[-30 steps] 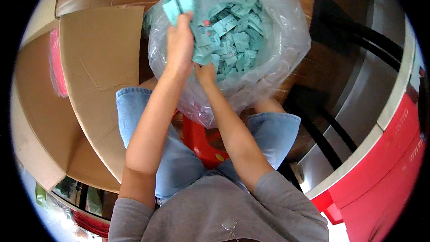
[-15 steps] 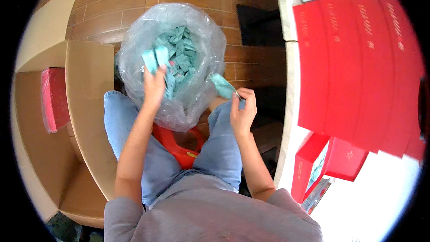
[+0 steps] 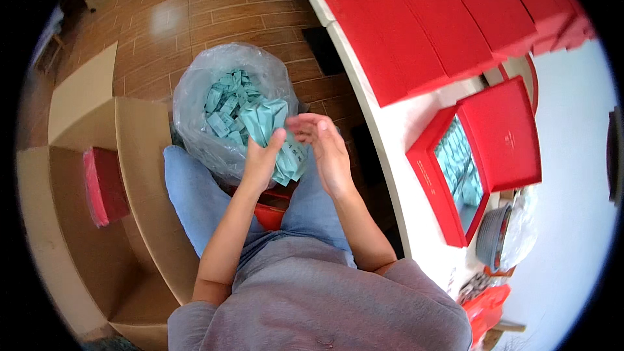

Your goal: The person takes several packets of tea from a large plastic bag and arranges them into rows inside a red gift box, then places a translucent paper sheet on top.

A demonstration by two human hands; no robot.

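My left hand grips a bunch of mint-green packets, held over my lap at the front of the big clear plastic bag. Many more small mint packets lie inside that bag. My right hand is just right of the bunch, fingers extended and slightly curved toward it, with nothing seen in them; its moving fingertips are a little blurred.
A cardboard box stands left, with a red wrapped package inside. On the pale table at right are stacked red boxes, an open red box of mint packets, and a grey basket.
My left hand has moved down with the bunch. The packet my right hand held half a second ago is out of its fingers, now spread near the bunch. My view has swung rightward toward the table.
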